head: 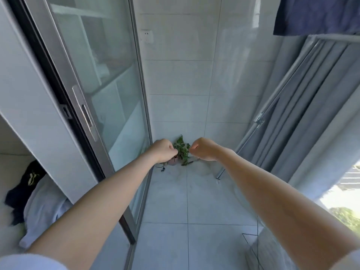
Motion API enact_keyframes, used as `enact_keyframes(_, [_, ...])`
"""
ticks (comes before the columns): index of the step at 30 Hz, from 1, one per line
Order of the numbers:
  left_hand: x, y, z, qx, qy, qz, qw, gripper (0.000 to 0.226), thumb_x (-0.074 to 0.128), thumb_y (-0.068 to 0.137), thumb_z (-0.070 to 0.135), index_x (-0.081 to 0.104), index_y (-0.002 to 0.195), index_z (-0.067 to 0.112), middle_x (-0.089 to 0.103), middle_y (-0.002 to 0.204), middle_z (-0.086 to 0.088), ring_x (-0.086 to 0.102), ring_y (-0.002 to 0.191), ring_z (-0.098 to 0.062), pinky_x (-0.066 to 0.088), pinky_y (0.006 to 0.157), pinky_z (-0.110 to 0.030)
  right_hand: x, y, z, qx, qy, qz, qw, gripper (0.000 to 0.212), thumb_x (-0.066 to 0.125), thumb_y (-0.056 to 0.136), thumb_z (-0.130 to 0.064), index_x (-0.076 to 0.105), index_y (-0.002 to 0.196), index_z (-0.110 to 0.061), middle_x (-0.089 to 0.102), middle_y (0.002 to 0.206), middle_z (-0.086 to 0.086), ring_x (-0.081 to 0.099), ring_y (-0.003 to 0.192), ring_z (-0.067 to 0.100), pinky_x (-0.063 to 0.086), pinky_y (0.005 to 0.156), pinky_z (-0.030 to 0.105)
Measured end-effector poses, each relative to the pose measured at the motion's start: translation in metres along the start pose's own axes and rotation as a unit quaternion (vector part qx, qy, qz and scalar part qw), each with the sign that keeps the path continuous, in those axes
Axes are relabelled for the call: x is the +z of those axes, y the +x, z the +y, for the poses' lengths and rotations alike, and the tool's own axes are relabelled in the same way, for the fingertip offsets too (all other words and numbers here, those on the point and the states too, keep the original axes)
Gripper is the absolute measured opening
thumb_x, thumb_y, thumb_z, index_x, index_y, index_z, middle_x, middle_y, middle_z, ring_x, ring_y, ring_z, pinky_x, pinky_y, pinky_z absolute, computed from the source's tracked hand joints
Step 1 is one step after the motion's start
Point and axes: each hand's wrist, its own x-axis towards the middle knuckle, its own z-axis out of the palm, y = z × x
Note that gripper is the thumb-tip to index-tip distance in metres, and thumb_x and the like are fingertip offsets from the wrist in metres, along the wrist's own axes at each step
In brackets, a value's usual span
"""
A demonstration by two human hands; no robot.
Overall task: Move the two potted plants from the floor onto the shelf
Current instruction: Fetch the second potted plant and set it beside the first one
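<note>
A leafy green potted plant (182, 151) stands on the tiled floor against the far white wall, and a bit of its pinkish pot (172, 161) shows under my left hand. Both my arms stretch out toward it. My left hand (164, 151) covers the plant's left side, with its fingers curled closed. My right hand (204, 149) is at the plant's right side, also curled closed. Nothing shows inside either hand. I cannot tell whether the hands touch the leaves. A second pot is not clearly visible. White shelving (81, 14) shows through the glass door.
A sliding glass door (109, 90) with a metal handle (85, 114) runs along the left. Grey curtains (303, 106) hang on the right, under a dark blue cloth (319, 14). Clothes (29, 191) lie at the lower left. A wall socket (146, 36) is on the far wall.
</note>
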Motion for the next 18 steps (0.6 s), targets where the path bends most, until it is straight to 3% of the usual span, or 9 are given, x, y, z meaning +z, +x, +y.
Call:
enact_keyframes(2, [-0.010,0.051,-0.010,0.004,-0.007,-0.010,1.000,0.011,0.050,0.085,0.022,0.054,0.076,0.016,0.051,0.074,-0.009,0.047,0.068,-0.018,0.032,0.066,-0.028,-0.010,0.047,0.002,0.004,0.017,0.002,1.000,0.041,0.047,0.090,-0.023,0.063,0.116,0.004,0.065,0.122,0.024,0.061,0.113,0.038,0.051,0.096,0.049])
enact_keyframes(6, [-0.018,0.139,-0.029,0.000,-0.037,-0.029,0.999,0.014,0.049,0.084,0.026,0.053,0.075,0.016,0.051,0.075,-0.008,0.049,0.069,-0.018,0.035,0.068,-0.029,-0.021,0.127,0.014,0.018,0.028,-0.016,0.999,0.035,0.047,0.094,-0.024,0.068,0.117,-0.007,0.068,0.121,0.012,0.063,0.110,0.030,0.051,0.094,0.037])
enact_keyframes(12, [-0.014,0.267,-0.056,-0.029,-0.064,-0.044,0.997,0.012,0.049,0.083,0.025,0.054,0.077,0.016,0.051,0.077,-0.008,0.048,0.070,-0.017,0.036,0.066,-0.028,-0.028,0.258,0.048,0.055,0.043,-0.047,0.996,0.041,0.045,0.092,-0.023,0.061,0.122,-0.001,0.066,0.125,0.018,0.063,0.113,0.034,0.051,0.098,0.047])
enact_keyframes(18, [-0.005,0.399,-0.087,-0.092,-0.094,-0.042,0.990,0.028,0.048,0.087,0.020,0.041,0.060,0.017,0.049,0.074,-0.012,0.050,0.070,-0.019,0.036,0.066,-0.030,-0.039,0.411,0.071,0.043,0.033,-0.095,0.994,0.042,0.046,0.091,-0.022,0.061,0.120,0.003,0.063,0.126,0.023,0.061,0.115,0.037,0.050,0.100,0.049])
